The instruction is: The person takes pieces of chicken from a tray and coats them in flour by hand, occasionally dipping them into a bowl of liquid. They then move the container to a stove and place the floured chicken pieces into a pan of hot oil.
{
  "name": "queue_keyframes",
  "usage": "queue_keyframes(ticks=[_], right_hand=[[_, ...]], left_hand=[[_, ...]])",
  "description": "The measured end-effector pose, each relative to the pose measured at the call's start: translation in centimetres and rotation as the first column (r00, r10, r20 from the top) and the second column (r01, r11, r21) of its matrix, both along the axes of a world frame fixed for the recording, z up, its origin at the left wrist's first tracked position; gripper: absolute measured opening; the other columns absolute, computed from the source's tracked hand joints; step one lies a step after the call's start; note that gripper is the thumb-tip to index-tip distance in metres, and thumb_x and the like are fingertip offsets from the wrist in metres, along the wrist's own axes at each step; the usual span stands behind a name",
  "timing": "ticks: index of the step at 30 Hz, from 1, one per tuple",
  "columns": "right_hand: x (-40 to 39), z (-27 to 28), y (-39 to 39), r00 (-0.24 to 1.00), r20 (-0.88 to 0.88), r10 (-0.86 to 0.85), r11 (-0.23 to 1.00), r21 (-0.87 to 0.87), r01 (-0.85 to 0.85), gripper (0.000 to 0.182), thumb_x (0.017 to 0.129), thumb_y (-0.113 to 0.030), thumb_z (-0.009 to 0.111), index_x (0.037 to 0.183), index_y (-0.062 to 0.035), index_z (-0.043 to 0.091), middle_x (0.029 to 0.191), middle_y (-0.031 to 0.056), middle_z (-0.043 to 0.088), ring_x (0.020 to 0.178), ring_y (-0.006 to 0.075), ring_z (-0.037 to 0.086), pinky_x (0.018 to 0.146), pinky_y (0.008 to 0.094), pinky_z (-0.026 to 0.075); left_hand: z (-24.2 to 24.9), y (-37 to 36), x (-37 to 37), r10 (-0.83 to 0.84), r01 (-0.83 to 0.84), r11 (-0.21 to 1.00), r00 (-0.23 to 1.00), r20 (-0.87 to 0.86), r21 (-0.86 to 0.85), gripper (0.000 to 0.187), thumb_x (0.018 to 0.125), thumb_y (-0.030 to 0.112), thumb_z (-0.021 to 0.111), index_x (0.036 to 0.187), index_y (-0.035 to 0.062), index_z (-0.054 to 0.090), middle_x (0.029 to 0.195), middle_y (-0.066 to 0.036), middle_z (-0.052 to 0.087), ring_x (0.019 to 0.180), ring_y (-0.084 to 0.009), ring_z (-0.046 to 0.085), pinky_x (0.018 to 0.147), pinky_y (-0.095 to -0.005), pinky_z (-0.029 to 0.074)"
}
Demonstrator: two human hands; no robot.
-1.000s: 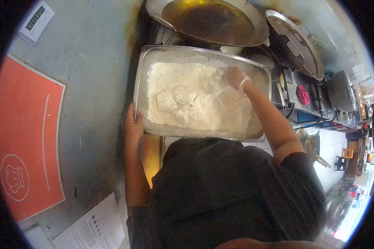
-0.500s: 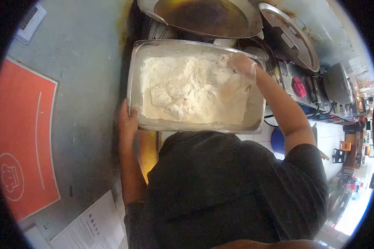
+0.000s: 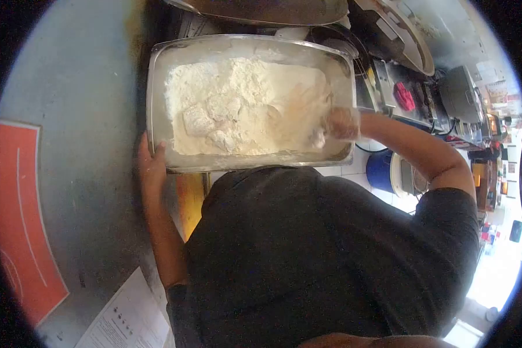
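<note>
A deep rectangular metal pan [image 3: 249, 162] holds pale flour [image 3: 252, 75] and several flour-coated pieces of food [image 3: 206, 119], lumped together left of its middle. With fingers and thumb, my left hand [image 3: 152, 162] grips the pan's lower left corner. Inside the pan at the right wall is my right hand [image 3: 341, 123], in a thin clear glove and smeared by motion. Something whitish and floury shows at its fingertips; whether this is a held piece or floured fingers I cannot make out. Brownish streaks mark the flour beside that hand.
Beyond the pan sits a large metal vessel [image 3: 267, 13], with a big metal lid [image 3: 397, 35] leaning at its right. A pink cloth [image 3: 404, 96] lies on the right-hand counter. A blue bucket [image 3: 380, 171] stands on the floor. The metal wall [image 3: 93, 145] rises close on the left.
My right hand has swept from the pan's upper right corner down toward the lower right. My left hand keeps its grip on the pan. The whole view has shifted, so the pan appears further up and left.
</note>
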State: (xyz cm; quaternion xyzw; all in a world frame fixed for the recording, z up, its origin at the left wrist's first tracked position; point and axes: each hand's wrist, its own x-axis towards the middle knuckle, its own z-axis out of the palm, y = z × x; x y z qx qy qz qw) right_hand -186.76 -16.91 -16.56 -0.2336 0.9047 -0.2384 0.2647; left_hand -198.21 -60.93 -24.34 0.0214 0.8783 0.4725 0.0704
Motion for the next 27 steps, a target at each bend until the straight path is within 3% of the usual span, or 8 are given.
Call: queue_keyframes(ticks=[2,6,9,13,14,17,24,27], right_hand=[[1.3,-0.1,0.5,0.93,0.331,-0.161,0.966,0.244,0.081,0.015,0.082,-0.016,0.054,0.092,-0.006,0.06,0.093,0.0155,0.059,0.084,0.0285,0.056,0.077,0.0383,0.045],[-0.1,-0.2,2.5,0.998,0.041,0.037,0.919,0.391,-0.05,0.014,0.083,-0.015,0.054,0.092,-0.0068,0.06,0.086,0.0147,0.061,0.077,0.0283,0.057,0.072,0.0377,0.046],[-1.1,1.7,1.8,0.971,0.03,-0.236,0.953,0.203,0.225,0.011,0.076,-0.01,0.058,0.084,-0.0028,0.061,0.08,0.0155,0.061,0.076,0.0283,0.061,0.069,0.0364,0.049],[0.3,-0.5,2.0,0.991,0.07,-0.111,0.994,0.033,0.108,0.014,0.079,-0.007,0.054,0.092,-0.0055,0.061,0.084,0.0162,0.062,0.075,0.0283,0.06,0.068,0.0361,0.048],[1.3,-4.5,4.4,0.968,-0.083,0.236,0.94,0.274,-0.205,0.016,0.078,-0.007,0.055,0.093,-0.0029,0.06,0.086,0.0177,0.062,0.077,0.0306,0.06,0.069,0.0377,0.048],[1.2,-1.4,1.7,0.987,0.16,0.0,0.929,0.366,-0.06,0.018,0.076,-0.007,0.055,0.092,-0.0012,0.059,0.087,0.0191,0.061,0.078,0.032,0.059,0.069,0.0388,0.047],[-1.4,3.3,0.9,0.988,-0.133,-0.076,0.989,0.115,0.091,0.017,0.077,-0.006,0.052,0.09,-0.0053,0.063,0.083,0.0166,0.063,0.076,0.0316,0.061,0.068,0.0385,0.048],[0.4,-0.7,1.4,0.999,-0.041,-0.014,0.996,0.085,0.018,0.019,0.079,-0.007,0.051,0.093,-0.0083,0.064,0.085,0.0154,0.063,0.076,0.0306,0.061,0.07,0.0391,0.048]], left_hand=[[1.3,0.4,-0.2,-0.005,0.004,0.999,0.999,-0.036,-0.033,0.054,0.085,0.017,0.055,0.131,-0.0022,0.033,0.126,-0.022,0.044,0.115,-0.0288,0.046,0.096,-0.0363,0.035],[1.2,0.4,-0.2,-0.018,0.015,0.997,0.999,-0.036,-0.07,0.053,0.086,0.017,0.053,0.131,-0.0028,0.033,0.126,-0.023,0.044,0.115,-0.0291,0.046,0.096,-0.0361,0.034],[0.7,0.2,-0.2,-0.015,0.014,0.999,1.0,-0.011,-0.034,0.052,0.086,0.016,0.053,0.13,-0.003,0.033,0.127,-0.022,0.044,0.115,-0.0293,0.046,0.096,-0.0359,0.034],[0.1,-0.2,-0.2,-0.002,0.003,0.998,1.0,0.009,-0.064,0.052,0.086,0.017,0.053,0.13,-0.0035,0.033,0.127,-0.021,0.044,0.115,-0.0298,0.046,0.096,-0.0356,0.034],[0.1,-0.3,-0.2,-0.002,0.002,0.998,1.0,0.002,-0.067,0.052,0.086,0.017,0.053,0.13,-0.0035,0.033,0.127,-0.021,0.044,0.115,-0.0298,0.046,0.096,-0.0356,0.034],[1.3,0.5,0.0,0.001,-0.004,0.995,0.999,-0.036,-0.101,0.052,0.086,0.017,0.053,0.13,-0.0028,0.033,0.127,-0.021,0.044,0.115,-0.0304,0.046,0.096,-0.0356,0.034],[2.4,1.0,0.6,0.035,-0.034,0.994,0.999,0.018,-0.102,0.052,0.087,0.018,0.052,0.131,-0.0015,0.032,0.127,-0.022,0.043,0.116,-0.0312,0.044,0.096,-0.036,0.034],[3.8,1.9,1.0,0.048,-0.042,0.993,0.998,0.045,-0.109,0.053,0.087,0.018,0.053,0.131,-0.0016,0.031,0.127,-0.022,0.043,0.116,-0.0309,0.044,0.096,-0.0359,0.034]])
